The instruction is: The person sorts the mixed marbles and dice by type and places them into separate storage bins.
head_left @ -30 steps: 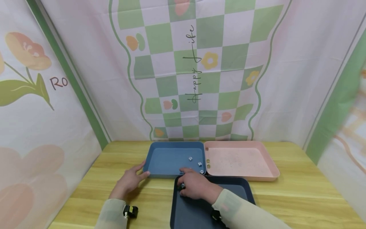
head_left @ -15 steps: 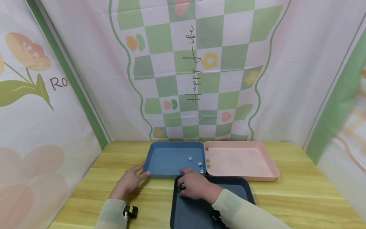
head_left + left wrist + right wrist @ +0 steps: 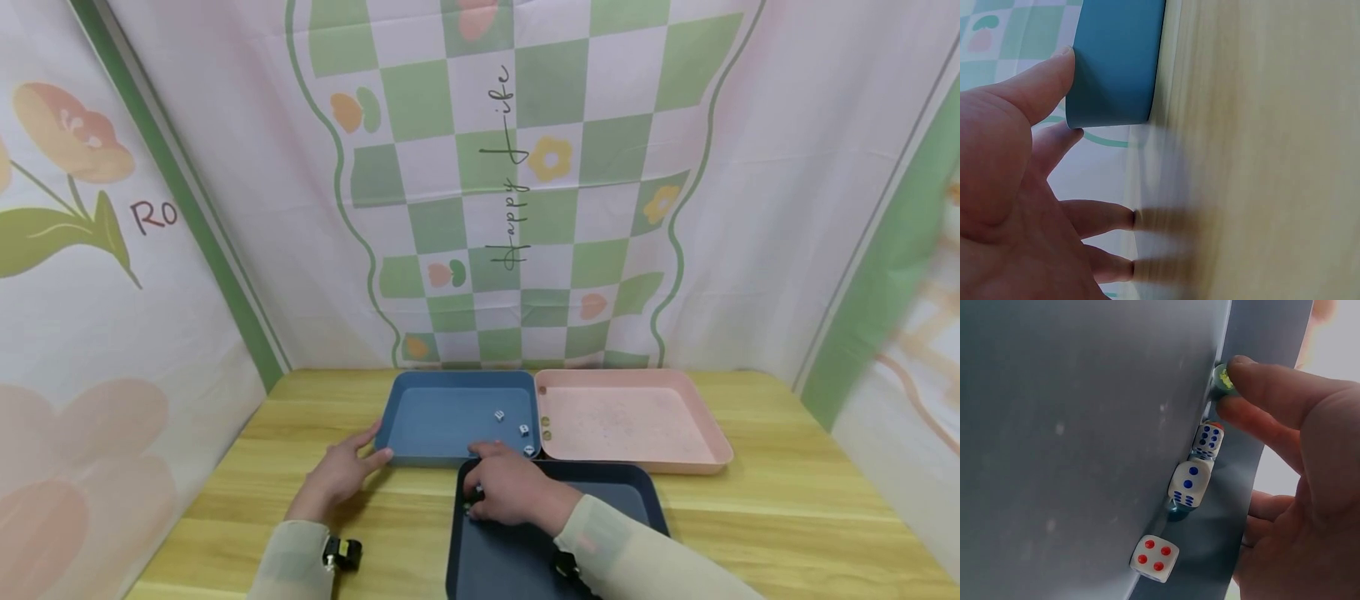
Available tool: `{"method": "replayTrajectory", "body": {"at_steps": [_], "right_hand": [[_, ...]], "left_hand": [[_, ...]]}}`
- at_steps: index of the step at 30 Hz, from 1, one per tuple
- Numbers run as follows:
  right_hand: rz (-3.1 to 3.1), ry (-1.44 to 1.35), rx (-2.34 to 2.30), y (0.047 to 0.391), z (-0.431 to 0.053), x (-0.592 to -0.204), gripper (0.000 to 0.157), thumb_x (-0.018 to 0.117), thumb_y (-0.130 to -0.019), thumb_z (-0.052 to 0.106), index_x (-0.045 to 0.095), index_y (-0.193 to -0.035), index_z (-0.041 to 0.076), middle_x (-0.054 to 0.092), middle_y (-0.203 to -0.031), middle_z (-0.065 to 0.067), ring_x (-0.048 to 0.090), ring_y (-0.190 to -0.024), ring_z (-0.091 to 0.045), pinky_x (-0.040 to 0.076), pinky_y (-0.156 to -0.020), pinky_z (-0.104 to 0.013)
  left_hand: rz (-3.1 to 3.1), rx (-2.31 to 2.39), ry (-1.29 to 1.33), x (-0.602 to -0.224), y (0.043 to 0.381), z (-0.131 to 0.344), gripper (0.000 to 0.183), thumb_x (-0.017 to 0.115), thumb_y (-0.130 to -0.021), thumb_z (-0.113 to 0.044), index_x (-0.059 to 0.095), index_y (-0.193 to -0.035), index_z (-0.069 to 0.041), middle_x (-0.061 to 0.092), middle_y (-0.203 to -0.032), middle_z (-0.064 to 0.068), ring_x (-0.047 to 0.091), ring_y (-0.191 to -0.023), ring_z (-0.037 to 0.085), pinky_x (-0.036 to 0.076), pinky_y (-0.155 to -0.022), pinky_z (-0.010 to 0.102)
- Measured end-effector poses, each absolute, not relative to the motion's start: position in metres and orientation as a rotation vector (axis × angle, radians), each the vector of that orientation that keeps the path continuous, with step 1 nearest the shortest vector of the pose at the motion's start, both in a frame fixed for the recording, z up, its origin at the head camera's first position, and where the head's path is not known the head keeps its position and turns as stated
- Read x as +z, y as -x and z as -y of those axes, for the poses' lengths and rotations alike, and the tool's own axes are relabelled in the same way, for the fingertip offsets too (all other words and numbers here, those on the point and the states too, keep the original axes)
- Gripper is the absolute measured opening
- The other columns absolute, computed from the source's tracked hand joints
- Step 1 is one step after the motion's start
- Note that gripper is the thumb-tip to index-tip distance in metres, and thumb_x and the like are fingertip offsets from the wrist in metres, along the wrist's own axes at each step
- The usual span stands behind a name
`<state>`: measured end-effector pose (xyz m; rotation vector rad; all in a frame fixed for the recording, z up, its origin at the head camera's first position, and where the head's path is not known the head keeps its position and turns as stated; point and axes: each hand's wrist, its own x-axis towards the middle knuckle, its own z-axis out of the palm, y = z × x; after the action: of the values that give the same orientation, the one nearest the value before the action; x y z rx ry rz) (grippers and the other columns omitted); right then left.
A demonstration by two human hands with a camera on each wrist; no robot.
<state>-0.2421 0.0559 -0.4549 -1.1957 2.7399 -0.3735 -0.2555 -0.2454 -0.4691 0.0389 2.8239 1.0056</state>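
In the head view, my left hand rests at the near left corner of a blue tray. Its thumb touches the rim and the index finger the corner, the other fingers spread over the wood in the left wrist view. My right hand reaches into the far left corner of a dark navy tray. Thumb and index finger pinch a small green glass marble against the tray wall. Beside it along that wall lie several white dice, among them one showing red dots and one showing blue dots.
Three white dice, one of them at the middle, lie in the right part of the blue tray. A pink tray adjoins it, with three small yellowish round pieces along its left wall. Patterned cloth hangs behind the wooden table.
The right hand has shifted slightly toward the near side, and a small light piece now shows below its fingertips. The left hand and the trays have stayed in place.
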Motion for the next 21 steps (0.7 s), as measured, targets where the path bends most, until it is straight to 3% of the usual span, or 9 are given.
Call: {"method": "replayTrajectory", "body": {"at_steps": [9,18,21], "right_hand": [[-2.746,1.179,-0.336,0.2382,-0.0489,-0.4552,0.004,0.077,-0.088,0.033,0.077,-0.088,0.029,0.068,-0.115,0.009,0.036,-0.141,-0.024,0.029,-0.114,-0.048],[-2.771,1.151,-0.325,0.2395,-0.0473,-0.459,0.003,0.078,-0.086,0.033,0.077,-0.085,0.03,0.066,-0.121,0.007,0.036,-0.141,-0.022,0.029,-0.115,-0.047],[-2.773,1.157,-0.308,0.2396,-0.0472,-0.459,0.003,0.078,-0.087,0.033,0.077,-0.087,0.03,0.067,-0.116,0.011,0.037,-0.14,-0.022,0.03,-0.114,-0.047]], "left_hand": [[-2.818,1.016,-0.045,-0.4709,0.2565,0.2464,0.068,0.056,-0.099,-0.052,0.03,-0.158,-0.03,0.032,-0.156,0.022,0.006,-0.138,0.061,0.006,-0.102,0.078],[-2.818,1.015,-0.039,-0.4714,0.2566,0.2465,0.067,0.056,-0.099,-0.052,0.03,-0.157,-0.032,0.032,-0.156,0.021,0.005,-0.138,0.061,0.004,-0.102,0.077],[-2.822,1.009,-0.035,-0.4705,0.2561,0.2464,0.067,0.056,-0.099,-0.052,0.031,-0.157,-0.032,0.032,-0.156,0.021,0.006,-0.138,0.06,0.003,-0.101,0.078]]}}
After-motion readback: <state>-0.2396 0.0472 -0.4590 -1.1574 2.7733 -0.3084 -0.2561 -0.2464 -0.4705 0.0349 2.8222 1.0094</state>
